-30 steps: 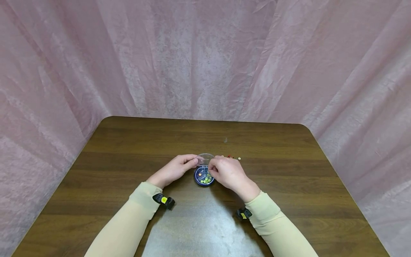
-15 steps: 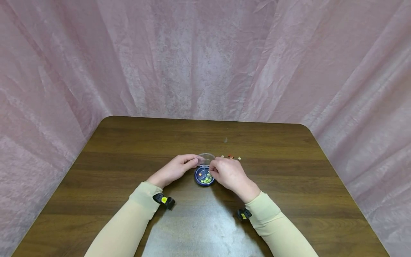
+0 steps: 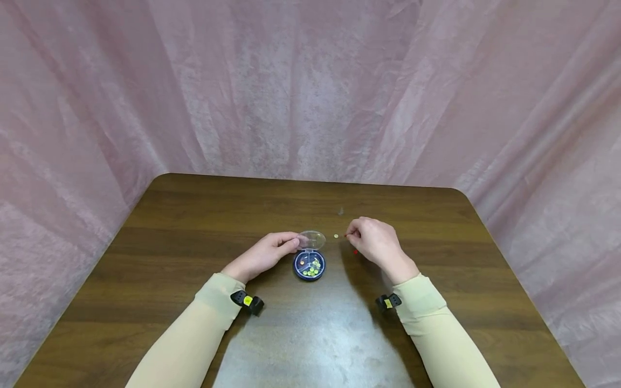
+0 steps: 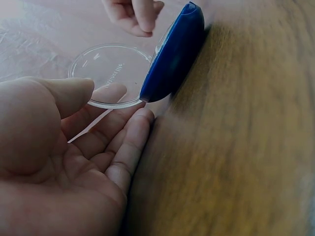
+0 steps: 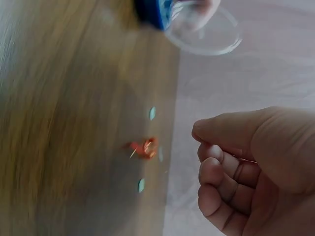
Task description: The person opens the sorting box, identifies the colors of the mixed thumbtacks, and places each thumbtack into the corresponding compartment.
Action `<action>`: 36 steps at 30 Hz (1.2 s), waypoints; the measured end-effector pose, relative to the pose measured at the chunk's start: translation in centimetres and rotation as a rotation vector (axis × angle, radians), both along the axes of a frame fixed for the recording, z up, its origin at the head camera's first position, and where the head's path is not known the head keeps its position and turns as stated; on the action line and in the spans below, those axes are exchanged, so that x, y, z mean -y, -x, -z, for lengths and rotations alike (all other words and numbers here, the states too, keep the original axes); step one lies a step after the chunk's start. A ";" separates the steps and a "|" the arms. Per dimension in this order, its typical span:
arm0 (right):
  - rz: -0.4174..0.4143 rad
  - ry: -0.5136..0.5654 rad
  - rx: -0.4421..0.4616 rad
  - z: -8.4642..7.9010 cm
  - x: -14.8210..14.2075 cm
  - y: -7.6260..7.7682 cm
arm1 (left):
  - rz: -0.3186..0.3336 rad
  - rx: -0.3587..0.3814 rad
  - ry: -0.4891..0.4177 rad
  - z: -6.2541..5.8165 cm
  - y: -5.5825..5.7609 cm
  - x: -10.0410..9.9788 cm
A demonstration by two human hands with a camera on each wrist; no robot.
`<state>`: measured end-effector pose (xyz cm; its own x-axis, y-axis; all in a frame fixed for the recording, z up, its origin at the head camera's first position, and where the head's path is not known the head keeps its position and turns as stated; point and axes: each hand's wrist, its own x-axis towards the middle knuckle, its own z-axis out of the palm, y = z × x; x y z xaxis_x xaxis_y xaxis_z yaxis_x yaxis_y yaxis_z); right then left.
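Observation:
A small round blue pill case [image 3: 309, 265] stands open on the table, its clear lid [image 3: 312, 239] raised at the back. Dividers split its inside; several yellow-green discs [image 3: 312, 272] and one orange disc [image 3: 302, 263] lie in it. My left hand [image 3: 264, 255] pinches the lid's rim between thumb and fingers, plain in the left wrist view. To the right of the case, my right hand [image 3: 375, 240] hovers by the loose pieces, fingers curled and thumb near the index finger, nothing visible between them. In the right wrist view, an orange-red cluster [image 5: 149, 147] lies between pale green discs [image 5: 152, 113].
The brown wooden table [image 3: 233, 205] carries one loose pale disc [image 3: 336, 236] right of the lid and a red piece [image 3: 356, 251] below my right hand. Pink curtains [image 3: 310, 108] hang behind and beside the table.
My right hand has moved from over the case to the right, uncovering its right side, and now hides part of the loose pieces. My left hand stays at the lid.

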<state>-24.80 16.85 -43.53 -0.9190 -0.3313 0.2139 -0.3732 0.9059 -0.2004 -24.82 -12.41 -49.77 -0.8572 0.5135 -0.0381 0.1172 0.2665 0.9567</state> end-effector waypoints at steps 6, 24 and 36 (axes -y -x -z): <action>0.040 -0.053 0.055 0.4 -1.3 0.5 | 0.013 0.005 -0.010 0.4 0.0 -0.4; 0.069 -0.109 0.167 1.1 -1.2 -1.4 | 0.000 0.017 0.014 -0.3 -0.5 0.1; 0.049 -0.065 0.142 1.7 -0.8 -1.5 | -0.006 0.006 0.015 -0.2 -0.4 0.2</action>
